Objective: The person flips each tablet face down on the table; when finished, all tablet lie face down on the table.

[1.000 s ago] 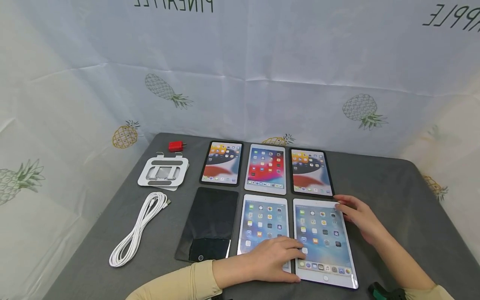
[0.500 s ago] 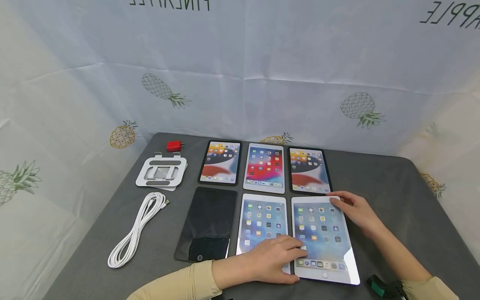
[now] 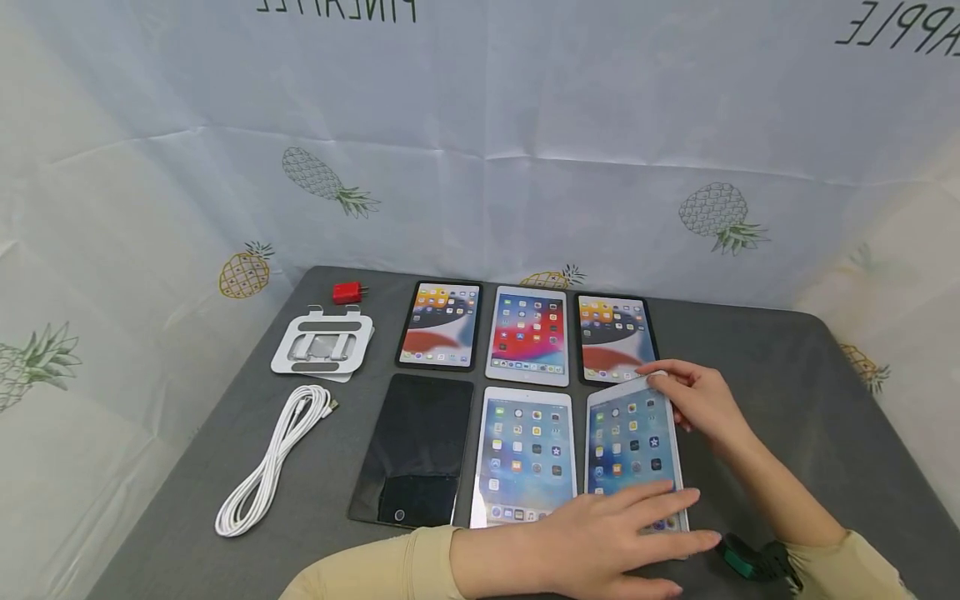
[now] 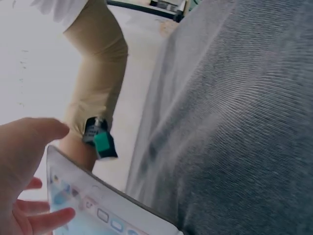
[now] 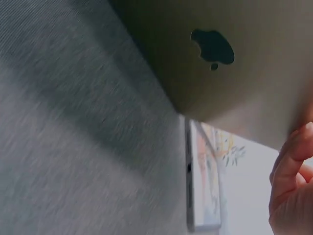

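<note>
White-framed tablet (image 3: 633, 454), its home screen lit, sits at 5 o'clock on a grey-clothed table (image 3: 810, 417), its right edge raised off the cloth so the screen tilts toward 9 o'clock. The right hand (image 3: 693, 400) grips its far right corner with curled fingers, thumb on the glass side. The left hand (image 3: 607, 546) reaches across at 6 o'clock, fingers straight and together, lying flat over the tablet's near edge. The right wrist view, looking from below, shows the tablet's gold-toned back (image 5: 234, 58) with its logo lifted clear of the cloth, and fingertips (image 5: 288, 161) curled at its rim. The left wrist view shows the near corner of the lit screen (image 4: 93, 205) beside the left fingers (image 4: 29, 142).

Five other tablets complete a two-by-three grid: a second white tablet (image 3: 525, 457) just beside the raised one at 9 o'clock, a dark-screened tablet (image 3: 416, 446) further that way, and a far row of a black-framed tablet (image 3: 440, 324), a white one with a red wallpaper (image 3: 528, 335) and another black-framed one (image 3: 615, 337). At 10 o'clock lie a folded white stand (image 3: 322, 346), a small red charger plug (image 3: 348, 292) and a coiled white cable (image 3: 273, 458). A pineapple-print sheet (image 3: 480, 150) hangs behind the table.
</note>
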Tool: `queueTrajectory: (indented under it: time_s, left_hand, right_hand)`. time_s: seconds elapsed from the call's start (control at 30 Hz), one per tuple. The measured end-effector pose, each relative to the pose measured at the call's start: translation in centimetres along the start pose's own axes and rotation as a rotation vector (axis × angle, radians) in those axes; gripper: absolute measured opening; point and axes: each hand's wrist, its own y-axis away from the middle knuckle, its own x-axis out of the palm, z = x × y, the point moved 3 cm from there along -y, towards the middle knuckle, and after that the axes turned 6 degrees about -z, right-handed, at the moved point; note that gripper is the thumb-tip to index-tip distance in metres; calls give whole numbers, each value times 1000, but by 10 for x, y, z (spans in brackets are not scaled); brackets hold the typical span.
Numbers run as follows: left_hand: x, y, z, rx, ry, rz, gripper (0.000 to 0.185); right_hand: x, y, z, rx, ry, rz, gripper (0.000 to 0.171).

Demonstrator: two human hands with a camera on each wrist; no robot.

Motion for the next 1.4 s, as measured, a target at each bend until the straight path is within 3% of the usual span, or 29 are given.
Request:
queueTrajectory:
  time_s: [0.1,0.27,0.43,0.6,0.73,0.9,1.03,1.2,1.4]
  left_hand:
    - [-3,-1,-1,-9,-71,-27,50]
    - [-6,0,2,-18,-43,-114,35]
    - [-8,6,6,-13,-3,-203,32]
    - [-10,15,9,-24,80,-270,37]
    - [-11,21,10,-22,86,-298,40]
    - [-11,25,12,-15,84,-312,41]
    - [-12,27,12,14,56,-324,42]
    - [-13,27,12,58,36,-356,42]
    - [-9,27,14,25,106,-402,38]
  right_hand:
    - [6,-2,7,11,-55,16,40]
    - [14,-4,11,66,-212,56,44]
    - [22,-7,10,81,-295,76,30]
    - [35,-10,7,-10,-256,124,43]
    - [46,-14,2,-117,-288,174,49]
    - [60,-19,1,-258,-524,280,36]
    - [67,-22,3,-312,-699,335,29]
    - [70,-23,6,-340,-704,256,36]
    - [61,-21,13,-255,-536,48,34]
